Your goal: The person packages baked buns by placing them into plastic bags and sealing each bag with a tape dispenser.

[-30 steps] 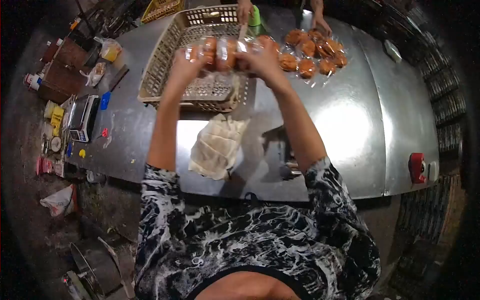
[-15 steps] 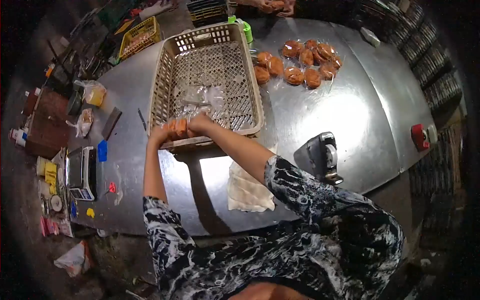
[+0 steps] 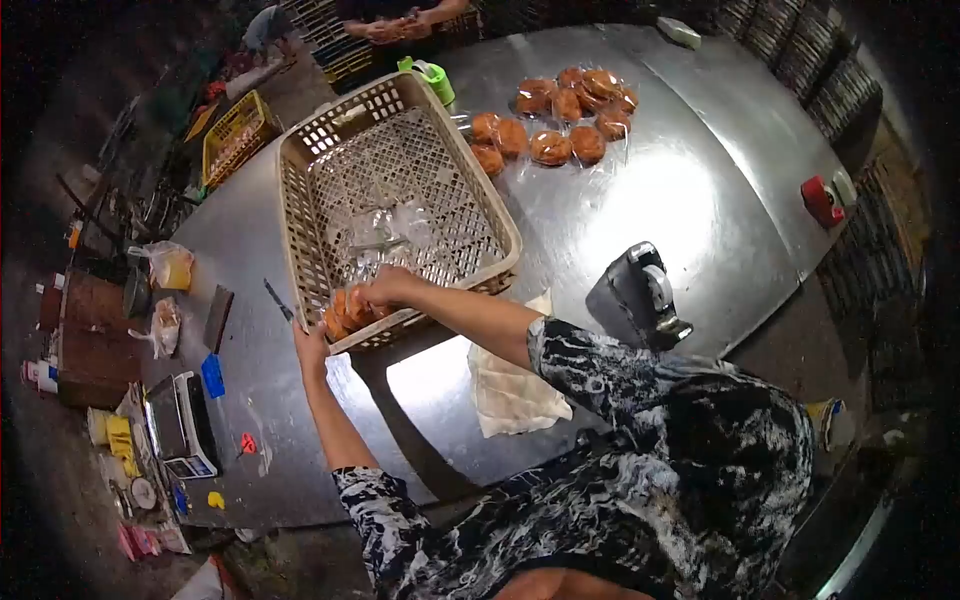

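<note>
Where the basket (image 3: 300,240) meets the near edge of the metal table (image 3: 680,215), both hands work at its near corner. Right hand (image 3: 385,288): fingers closed around a clear bag of orange buns (image 3: 348,312), held just inside the basket's near wall. Left hand (image 3: 311,345): outside that wall, palm pressed up against the basket's rim and the bag's underside; how far its fingers close cannot be told. Basket: tan, perforated, lying slantwise on the table; loose clear bags (image 3: 385,225) on its floor. Beyond its far corner: a cluster of wrapped buns (image 3: 550,115) and a green cup (image 3: 432,78). Near edge: folded cloth (image 3: 510,385), tape dispenser (image 3: 640,295). Left edge: scale (image 3: 180,425), blue clip (image 3: 212,375). Right edge: red object (image 3: 820,198). Far side: another person's hands (image 3: 395,28).
</note>
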